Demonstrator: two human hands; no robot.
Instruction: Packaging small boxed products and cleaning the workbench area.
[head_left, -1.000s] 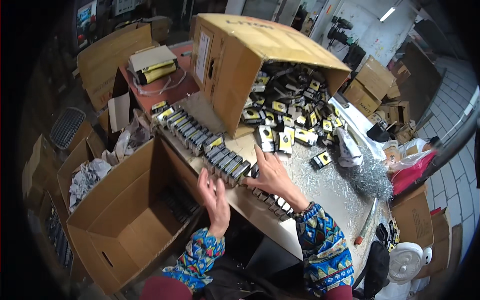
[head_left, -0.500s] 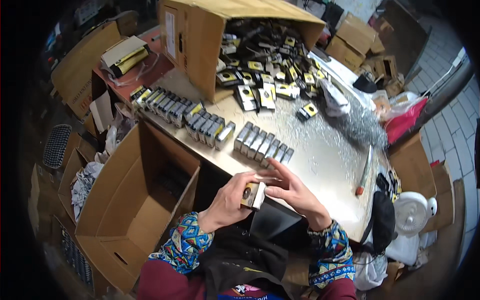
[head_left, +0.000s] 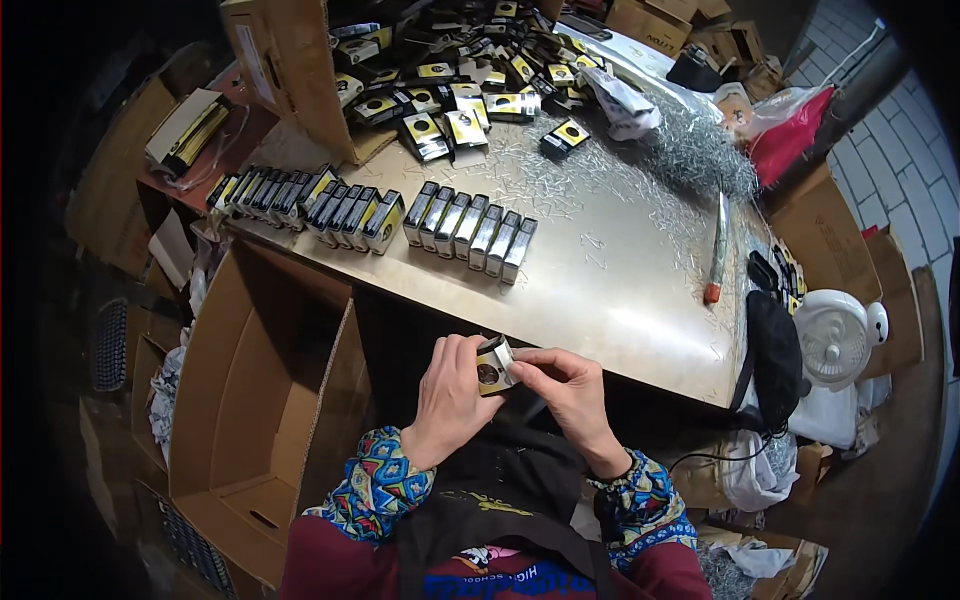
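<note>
My left hand (head_left: pixel 447 398) grips a small yellow-and-black carton (head_left: pixel 489 375) just off the near edge of the table. With thumb and fingertips pinched at its pale upper right edge, my right hand (head_left: pixel 570 395) also holds the carton. The carton's contents do not show. On the table beyond my hands stands a row of several similar small cartons (head_left: pixel 465 235), upright and side by side. More upright cartons (head_left: pixel 352 215) continue this line to the left.
A large cardboard box (head_left: pixel 285 65) lies on its side, with many loose cartons (head_left: pixel 462 127) spilling out. Thin shiny metal pieces (head_left: pixel 690 150) are heaped and scattered at the right. Below left is an open cardboard box (head_left: pixel 225 400). A white fan (head_left: pixel 832 340) stands right.
My right fingers, spread beside the carton before, are now pinched on its edge. The carton's printed face is turned more upward. The whole view has shifted, showing the table higher and farther left.
</note>
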